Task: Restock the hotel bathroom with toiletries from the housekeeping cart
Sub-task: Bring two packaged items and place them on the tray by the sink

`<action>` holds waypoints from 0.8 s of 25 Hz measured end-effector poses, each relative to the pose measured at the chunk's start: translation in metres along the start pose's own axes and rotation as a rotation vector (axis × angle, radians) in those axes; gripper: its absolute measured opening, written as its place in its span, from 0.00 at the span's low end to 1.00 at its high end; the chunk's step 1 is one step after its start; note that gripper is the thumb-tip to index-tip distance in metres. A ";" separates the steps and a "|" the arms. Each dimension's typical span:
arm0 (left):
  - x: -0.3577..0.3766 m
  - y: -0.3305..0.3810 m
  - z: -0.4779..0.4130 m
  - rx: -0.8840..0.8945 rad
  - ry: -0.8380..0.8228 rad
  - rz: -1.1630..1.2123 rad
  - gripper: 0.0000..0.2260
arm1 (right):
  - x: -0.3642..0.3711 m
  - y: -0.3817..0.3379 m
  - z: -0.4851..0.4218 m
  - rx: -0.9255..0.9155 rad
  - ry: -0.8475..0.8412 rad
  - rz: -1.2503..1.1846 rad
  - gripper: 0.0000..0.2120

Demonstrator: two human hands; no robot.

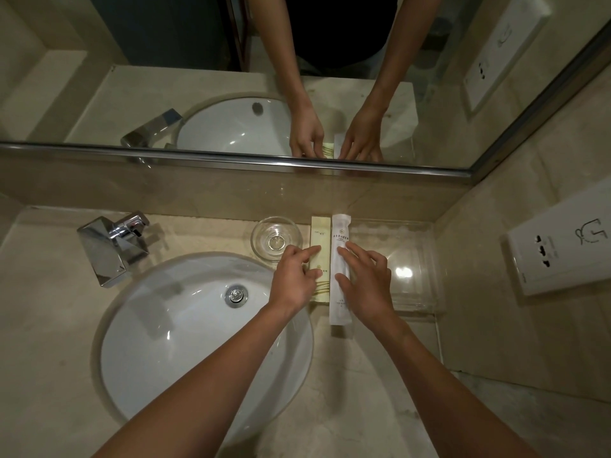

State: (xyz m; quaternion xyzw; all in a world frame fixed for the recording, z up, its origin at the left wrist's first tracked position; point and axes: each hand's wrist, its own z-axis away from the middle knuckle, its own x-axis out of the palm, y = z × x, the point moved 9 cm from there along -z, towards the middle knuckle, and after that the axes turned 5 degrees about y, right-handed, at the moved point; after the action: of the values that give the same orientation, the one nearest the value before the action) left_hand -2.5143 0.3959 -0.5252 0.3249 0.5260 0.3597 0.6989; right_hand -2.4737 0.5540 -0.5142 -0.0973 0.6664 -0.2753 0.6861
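Where our left hand [292, 280] lies: just right of the sink [178, 328], fingers loosely spread, index tip touching the yellow packet [320, 233].
Right hand [367, 282]: fingers spread, resting on the white packet [340, 233].
Packets: we see them side by side, flat on the tabletop [347, 375] right of the sink.
Glass bowl [276, 238]: behind the sink's rim.
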 end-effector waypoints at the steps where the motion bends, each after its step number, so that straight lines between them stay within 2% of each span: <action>1: 0.000 0.000 0.000 -0.011 0.007 0.004 0.22 | 0.000 0.000 0.000 0.001 0.005 0.006 0.25; 8: -0.001 -0.001 0.001 -0.078 0.010 0.008 0.22 | 0.000 -0.003 0.001 0.004 -0.011 -0.016 0.25; 13: -0.003 -0.001 0.006 -0.158 -0.031 0.151 0.22 | -0.006 -0.004 0.003 0.045 -0.006 -0.079 0.25; 20: -0.015 0.015 0.046 -0.174 -0.061 0.217 0.26 | -0.031 -0.006 0.024 0.093 0.059 -0.297 0.23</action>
State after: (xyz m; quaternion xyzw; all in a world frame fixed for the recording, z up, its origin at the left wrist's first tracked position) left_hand -2.4749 0.3871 -0.4944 0.3287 0.4329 0.4674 0.6972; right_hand -2.4505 0.5592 -0.4826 -0.1547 0.6511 -0.4071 0.6216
